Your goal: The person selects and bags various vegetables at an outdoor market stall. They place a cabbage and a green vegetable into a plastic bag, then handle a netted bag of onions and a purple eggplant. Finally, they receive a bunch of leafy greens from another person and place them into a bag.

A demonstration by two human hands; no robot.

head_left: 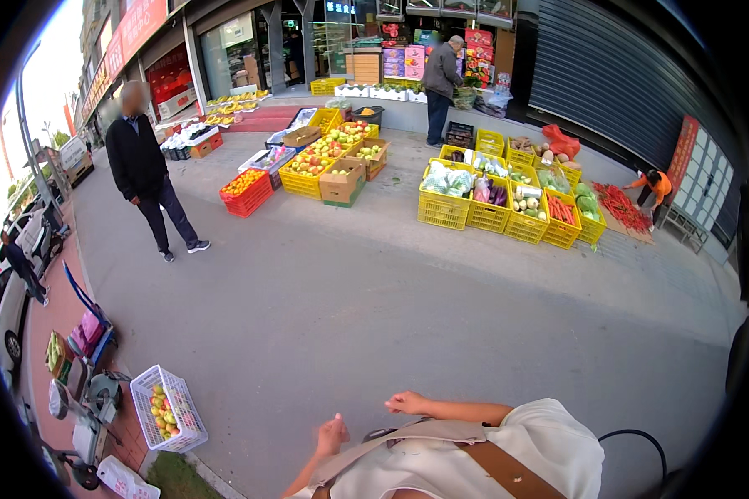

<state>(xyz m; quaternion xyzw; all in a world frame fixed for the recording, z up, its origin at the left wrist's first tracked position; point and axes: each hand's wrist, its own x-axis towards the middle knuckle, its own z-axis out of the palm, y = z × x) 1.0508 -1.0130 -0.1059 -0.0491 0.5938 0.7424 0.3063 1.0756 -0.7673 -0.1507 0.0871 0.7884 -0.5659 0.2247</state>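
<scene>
2 hands free | L hand [333,434] loosely curled, R hand [408,403] spread, both holding nothing | risk: white crate [168,407] by curb could tip if bumped

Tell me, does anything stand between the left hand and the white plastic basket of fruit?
Nothing visible does. Only bare grey pavement lies between the left hand and the white plastic basket of fruit, which stands to its left.

Dark curved handlebar [380,433] between hands
</scene>
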